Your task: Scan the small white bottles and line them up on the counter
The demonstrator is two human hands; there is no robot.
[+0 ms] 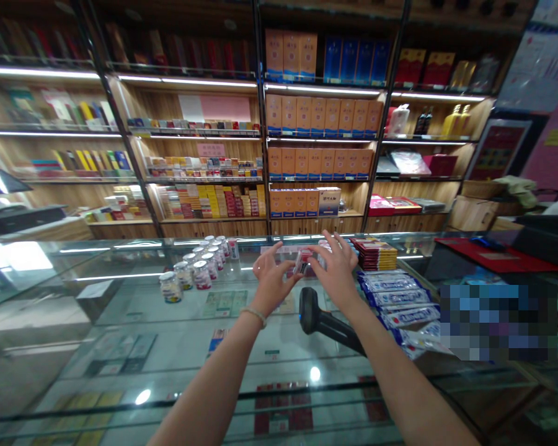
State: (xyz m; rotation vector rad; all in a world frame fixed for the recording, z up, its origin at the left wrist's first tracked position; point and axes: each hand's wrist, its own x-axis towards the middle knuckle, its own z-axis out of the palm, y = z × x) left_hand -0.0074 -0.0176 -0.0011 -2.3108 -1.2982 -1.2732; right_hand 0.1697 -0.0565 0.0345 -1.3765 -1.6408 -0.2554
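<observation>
Over the glass counter, my left hand [270, 277] pinches a small red-and-white box [303, 262] between thumb and fingertips. On the other side, my right hand [337, 272] grips the same box with thumb and forefinger, its other fingers raised. A black handheld barcode scanner [309, 311] lies on the glass just below the box, its handle running under my right forearm. Behind my hands is a pale, low container or strip, mostly hidden. To the left stand rows of small lidded jars [202, 275], with a small upright pack [233, 248] at their far end.
Blue-and-white long packets [400, 291] lie right of my right forearm, below a stack of red-and-yellow packs [376, 254]. A red mat [497, 255] is farther right. The glass counter [167, 347] has goods beneath it. Shelves with orange boxes [325, 116] rise behind.
</observation>
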